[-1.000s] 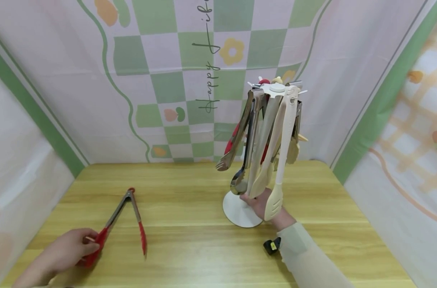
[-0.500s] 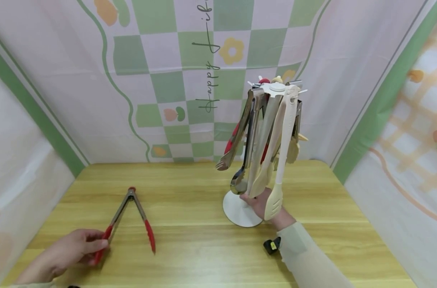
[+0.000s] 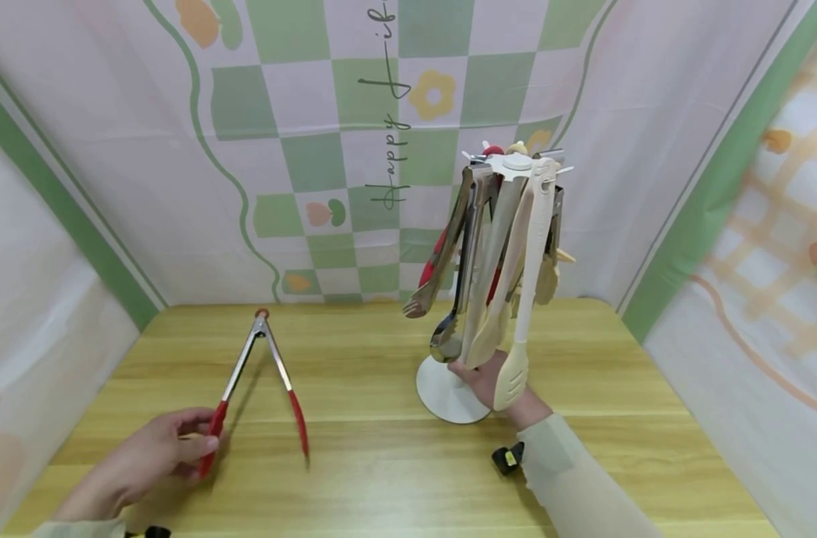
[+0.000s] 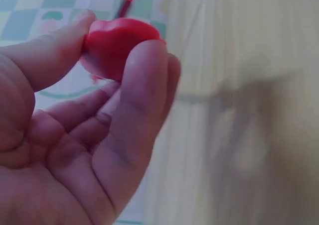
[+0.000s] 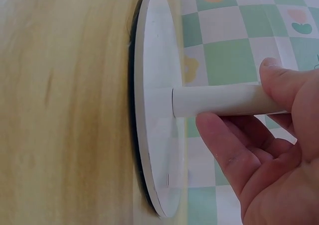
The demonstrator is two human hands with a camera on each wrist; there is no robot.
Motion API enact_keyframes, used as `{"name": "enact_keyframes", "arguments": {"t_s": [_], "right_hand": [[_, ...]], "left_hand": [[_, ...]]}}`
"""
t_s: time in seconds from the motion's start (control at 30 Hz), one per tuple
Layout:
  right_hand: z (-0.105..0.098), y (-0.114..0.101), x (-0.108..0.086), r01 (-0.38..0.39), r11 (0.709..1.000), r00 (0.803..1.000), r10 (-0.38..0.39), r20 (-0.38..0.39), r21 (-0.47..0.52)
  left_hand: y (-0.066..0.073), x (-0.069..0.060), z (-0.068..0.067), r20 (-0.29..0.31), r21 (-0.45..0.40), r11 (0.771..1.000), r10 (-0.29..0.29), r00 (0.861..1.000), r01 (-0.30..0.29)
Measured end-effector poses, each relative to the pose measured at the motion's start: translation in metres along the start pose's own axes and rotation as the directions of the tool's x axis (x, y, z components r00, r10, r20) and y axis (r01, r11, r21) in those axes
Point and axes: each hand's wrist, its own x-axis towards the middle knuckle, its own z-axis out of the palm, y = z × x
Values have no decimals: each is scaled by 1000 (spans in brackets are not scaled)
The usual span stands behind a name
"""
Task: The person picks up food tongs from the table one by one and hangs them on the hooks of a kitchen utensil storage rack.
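Note:
On the left in the head view, my left hand (image 3: 155, 457) pinches a pair of tongs (image 3: 300, 422) by one of its red-covered tips. The tongs have metal arms spread in a V, with the hinged end pointing away from me. Close up in the left wrist view, thumb and fingers hold the red tip (image 4: 117, 48). My right hand (image 3: 485, 377) grips the white pole (image 5: 219, 100) of a utensil stand low down, just above its round white base (image 5: 162, 135). Hanging utensils partly cover that hand in the head view.
Several utensils hang around the stand's white top (image 3: 516, 164). Among them are a cream slotted spoon (image 3: 512, 381), a metal ladle (image 3: 446, 344) and a fork-ended metal utensil (image 3: 418, 304). A patterned cloth (image 3: 374, 90) encloses the wooden table (image 3: 368, 463) at the back and sides.
My left hand has carried the tongs to the right and farther from me, their arms still spread. The right hand and the stand have stayed in place.

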Motion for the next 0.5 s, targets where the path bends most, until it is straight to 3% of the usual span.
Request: {"name": "enact_keyframes", "arguments": {"t_s": [0.13,0.37,0.5], "right_hand": [[0,2,0,17,1000,1000,-17,-4,-5],[1,3,0,9,1000,1000,-9,-6,-14],[0,0,-1,-2,1000,1000,2,-6,-23]], "left_hand": [[14,3,7,-18,7,999,34,999,-34],[40,6,20,-24,23,988,153,988,-152],[54,5,27,-61,70,983,173,983,-169]]}}
